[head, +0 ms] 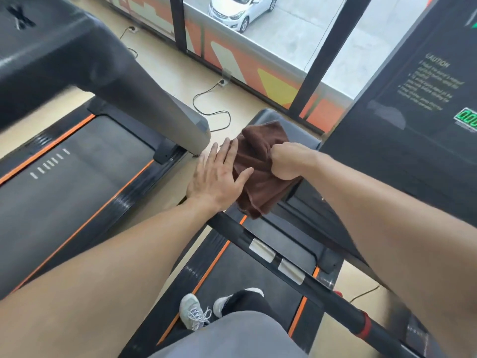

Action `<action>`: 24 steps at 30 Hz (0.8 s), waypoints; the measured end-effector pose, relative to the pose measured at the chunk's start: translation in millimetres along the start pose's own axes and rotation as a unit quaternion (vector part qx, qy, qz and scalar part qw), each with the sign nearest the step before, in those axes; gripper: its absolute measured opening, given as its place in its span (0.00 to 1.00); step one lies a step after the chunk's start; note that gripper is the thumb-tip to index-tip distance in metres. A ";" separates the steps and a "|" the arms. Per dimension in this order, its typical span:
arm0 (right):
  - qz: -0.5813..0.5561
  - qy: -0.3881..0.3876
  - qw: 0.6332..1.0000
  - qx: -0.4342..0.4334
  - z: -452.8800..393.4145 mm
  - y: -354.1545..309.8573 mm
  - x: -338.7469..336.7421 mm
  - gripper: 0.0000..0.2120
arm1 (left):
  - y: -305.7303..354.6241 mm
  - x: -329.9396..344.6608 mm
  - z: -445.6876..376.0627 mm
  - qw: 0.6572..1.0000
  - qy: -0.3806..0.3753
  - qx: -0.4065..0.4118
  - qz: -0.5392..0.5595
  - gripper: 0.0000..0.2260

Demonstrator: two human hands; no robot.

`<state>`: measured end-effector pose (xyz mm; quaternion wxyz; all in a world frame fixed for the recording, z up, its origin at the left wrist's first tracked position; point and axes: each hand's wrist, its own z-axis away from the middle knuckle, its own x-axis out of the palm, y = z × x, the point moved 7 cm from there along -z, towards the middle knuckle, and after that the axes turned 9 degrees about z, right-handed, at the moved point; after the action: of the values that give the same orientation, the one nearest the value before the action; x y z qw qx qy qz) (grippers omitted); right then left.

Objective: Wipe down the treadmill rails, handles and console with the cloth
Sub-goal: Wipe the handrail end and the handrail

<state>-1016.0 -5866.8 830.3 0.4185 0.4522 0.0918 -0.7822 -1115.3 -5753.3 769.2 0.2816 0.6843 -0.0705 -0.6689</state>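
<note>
Brown cloth (260,174): draped over the front end of the treadmill's left handrail (304,277), where the rail meets the upright, beside the console (418,120). Judged soft, light and limp; terry-like nap, so it should grip the smooth rail rather than slide. It folds and hangs at its lower edge. Best taken bunched in the fist, with a flat palm to keep it spread.

Right hand (286,161): fist closed on a bunch of the cloth, pressing it down. Left hand (219,177): fingers straight and spread, lying flat against the cloth's left edge.

Count: one cloth; two metal sensor plates (277,260) on the rail; two treadmills, the second (77,177) to the left; two shoes (193,312) on the belt; two wall sockets (223,82) with cables.
</note>
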 end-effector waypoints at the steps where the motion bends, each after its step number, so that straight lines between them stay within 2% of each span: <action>1: -0.017 -0.020 1.000 0.002 5.6 6.8 -0.1 0.14 | -0.4 -0.3 0.2 1.000 0.003 0.000 0.002 0.36; 3: -0.019 -0.066 0.998 0.014 12.6 13.3 4.6 0.16 | -0.9 -1.6 0.5 1.000 0.011 0.000 0.013 0.36; 9: 0.098 -0.120 0.988 0.029 5.6 -8.4 15.1 0.22 | -3.6 -5.1 1.9 0.999 0.009 -0.016 0.038 0.37; 11: 0.098 -0.108 0.989 0.040 -3.2 -12.1 16.3 0.21 | -5.3 -3.9 1.1 0.999 0.009 -0.023 0.047 0.38; 15: 0.039 -0.014 0.998 0.041 -11.2 -10.7 14.2 0.08 | -5.7 -2.6 -2.5 0.999 0.004 -0.020 0.041 0.37; 17: 0.002 0.014 1.000 0.016 -2.3 -0.8 13.0 0.12 | -4.5 -1.4 -2.4 0.999 0.000 -0.021 0.039 0.36; 19: -0.073 -0.012 0.997 -0.006 13.8 10.7 12.2 0.20 | -3.3 -1.6 -1.7 0.999 -0.004 -0.023 0.038 0.36; 20: -0.089 -0.036 0.995 -0.019 22.3 13.2 12.3 0.21 | -3.0 -2.0 -1.7 0.999 -0.008 -0.024 0.038 0.36; 24: 0.023 -0.058 0.998 0.003 25.8 12.0 9.8 0.13 | -3.6 -3.1 -0.9 0.999 -0.016 -0.034 0.035 0.37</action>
<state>-1025.7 -5893.5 840.2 0.4397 0.4092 0.0551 -0.7976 -1115.7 -5748.7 770.1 0.3273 0.6605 -0.0761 -0.6715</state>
